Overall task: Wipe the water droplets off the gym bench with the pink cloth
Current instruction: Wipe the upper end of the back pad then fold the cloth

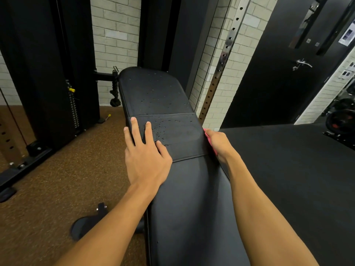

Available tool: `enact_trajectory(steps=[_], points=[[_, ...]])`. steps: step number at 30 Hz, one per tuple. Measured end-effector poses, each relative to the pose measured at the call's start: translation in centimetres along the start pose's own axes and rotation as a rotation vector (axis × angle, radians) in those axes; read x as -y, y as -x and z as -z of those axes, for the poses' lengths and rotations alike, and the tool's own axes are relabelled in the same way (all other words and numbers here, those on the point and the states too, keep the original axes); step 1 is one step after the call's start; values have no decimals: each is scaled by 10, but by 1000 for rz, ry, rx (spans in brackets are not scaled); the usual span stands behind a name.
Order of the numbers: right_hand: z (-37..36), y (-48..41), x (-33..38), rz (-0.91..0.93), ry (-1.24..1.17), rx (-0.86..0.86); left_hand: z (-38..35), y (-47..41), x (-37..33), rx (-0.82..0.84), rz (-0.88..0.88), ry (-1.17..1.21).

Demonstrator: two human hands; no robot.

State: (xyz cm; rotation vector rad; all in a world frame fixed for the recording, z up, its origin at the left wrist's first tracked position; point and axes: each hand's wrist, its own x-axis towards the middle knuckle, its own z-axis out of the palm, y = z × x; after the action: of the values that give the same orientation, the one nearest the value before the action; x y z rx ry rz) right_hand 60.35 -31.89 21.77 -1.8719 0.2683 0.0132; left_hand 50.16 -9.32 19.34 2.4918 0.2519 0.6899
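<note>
Two hands are down on the bench [192, 198] right now. Our left hand [146, 162] lies flat on it, fingers straight and spread, right at the left edge of the middle pad section. Our right hand [219, 144] is at the right edge of that same section, curled round the cloth [210, 140], so we only see a thin pink strip of it poking out between the hand and the bench's side. Droplets [160, 131] sit just beside our left fingertips on the middle section, and more are scattered over the far pad. Off to the left, a rope [114, 89] hangs near the weight stack [74, 110] above the brown floor. A black door [284, 73] is on the right.
</note>
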Motion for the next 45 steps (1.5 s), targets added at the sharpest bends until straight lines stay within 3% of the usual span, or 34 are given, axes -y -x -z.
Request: enact_trajectory(steps=[8, 13, 16, 19, 23, 28, 30, 37, 43, 45], points=[[-17, -18, 28, 99, -45, 86, 1, -1, 1, 7, 7, 26], [7, -13, -1, -58, 22, 82, 1, 0, 1, 7, 9, 31], [0, -17, 11, -38, 92, 19, 1, 0, 1, 11, 12, 29], [-15, -29, 30, -55, -2, 43, 1, 0, 1, 10, 9, 42], [-28, -33, 42, 143, 47, -52, 1, -2, 2, 0, 1, 50], [-40, 15, 29, 655, 480, -158, 0, -1, 3, -4, 4, 51], [-35, 18, 11, 776, 599, -148, 0, -1, 3, -4, 3, 63], [-57, -1, 24, 616, 591, -226, 1, -2, 4, 7, 12, 92], [-55, 28, 12, 838, 705, -113, 0, -1, 4, -5, 34, 136], [-46, 25, 9, 794, 675, -116, 0, -2, 4, -4, 30, 136]])
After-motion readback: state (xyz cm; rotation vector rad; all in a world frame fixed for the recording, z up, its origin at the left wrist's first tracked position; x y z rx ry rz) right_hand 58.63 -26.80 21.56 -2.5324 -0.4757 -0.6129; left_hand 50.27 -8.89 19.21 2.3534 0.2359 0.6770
